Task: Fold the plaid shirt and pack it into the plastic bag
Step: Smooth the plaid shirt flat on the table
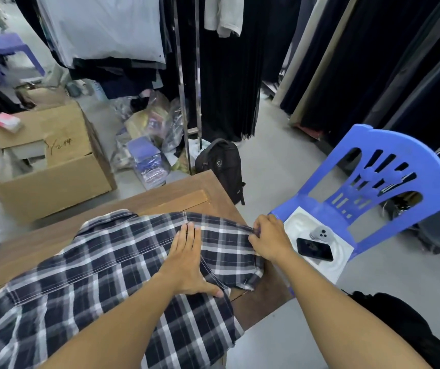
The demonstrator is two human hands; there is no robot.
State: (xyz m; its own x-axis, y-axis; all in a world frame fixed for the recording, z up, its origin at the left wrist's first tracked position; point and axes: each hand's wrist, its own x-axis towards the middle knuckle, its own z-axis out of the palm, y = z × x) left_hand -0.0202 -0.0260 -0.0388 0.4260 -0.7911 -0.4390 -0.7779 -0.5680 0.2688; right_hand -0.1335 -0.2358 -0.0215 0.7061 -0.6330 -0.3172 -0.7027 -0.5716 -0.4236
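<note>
A: What does the head view show?

B: The plaid shirt (101, 265) lies spread on the worktop (181, 198). The left hand (187, 262) presses flat, fingers released; the right hand (269, 238) pinches the sleeve edge.

A: Which step?

B: Likely the first fold: next, carry the sleeve leftward.

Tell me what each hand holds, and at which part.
The right hand pinches the plaid shirt at its sleeve edge. The left hand holds nothing; it presses flat on the shirt.

We saw a shirt (101, 265) checked in navy, white and grey on a brown wood-grain counter (165, 201). The chair (378, 187) was blue, the backpack (221, 166) and phone (314, 249) black, the box (54, 182) tan, the floor (274, 166) grey.
</note>
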